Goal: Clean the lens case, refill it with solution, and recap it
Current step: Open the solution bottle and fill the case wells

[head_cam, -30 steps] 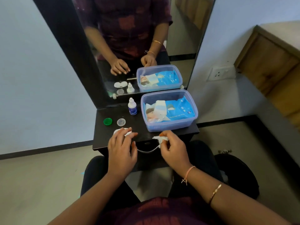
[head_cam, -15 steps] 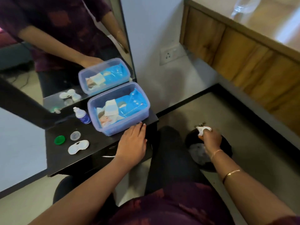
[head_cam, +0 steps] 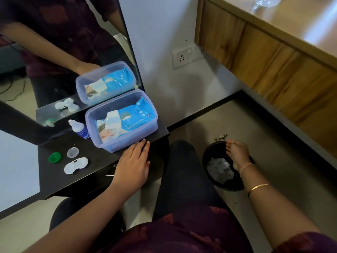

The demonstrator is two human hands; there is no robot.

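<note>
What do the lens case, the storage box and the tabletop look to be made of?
The lens case: white, slightly translucent moulded plastic, judging by its smooth rounded wells. The storage box: translucent bluish plastic; the wipes pack shows through its wall. The tabletop: black, probably laminate or painted board, flat with faint sheen.

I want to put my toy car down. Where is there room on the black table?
Bare room lies at the near left of the table, in front of the lens case and green cap. A smaller patch sits between the lens case and the left hand. The back is crowded: bottle and blue tub.
</note>
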